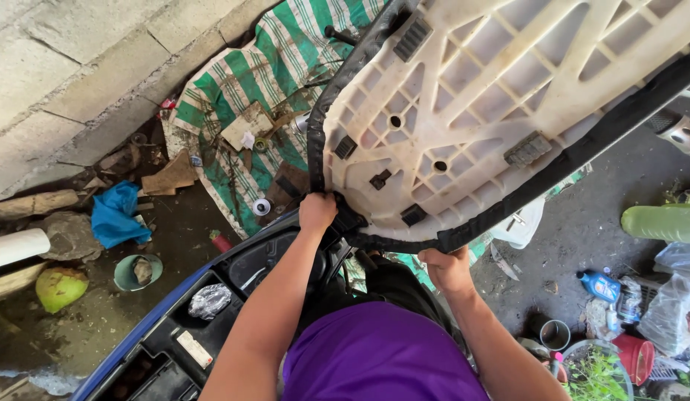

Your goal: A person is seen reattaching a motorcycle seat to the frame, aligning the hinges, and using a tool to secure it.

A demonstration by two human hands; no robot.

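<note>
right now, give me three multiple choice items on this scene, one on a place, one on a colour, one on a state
1. Where does the small teal bucket sit?
A. on the ground left of the blue scooter body
B. on the striped tarp
C. on the block wall

2. What colour are the stripes of the tarp?
A. red and yellow
B. green and white
C. black and grey

3. How is the scooter seat held?
A. lying flat with the cushion up
B. raised with its pale ribbed underside showing, gripped at its lower edge by the left hand and the right hand
C. untouched by both hands

Answers:
1 A, it stands on dirt beside the scooter.
2 B, green bands alternate with white.
3 B, both hands clasp the black edge trim.
</note>
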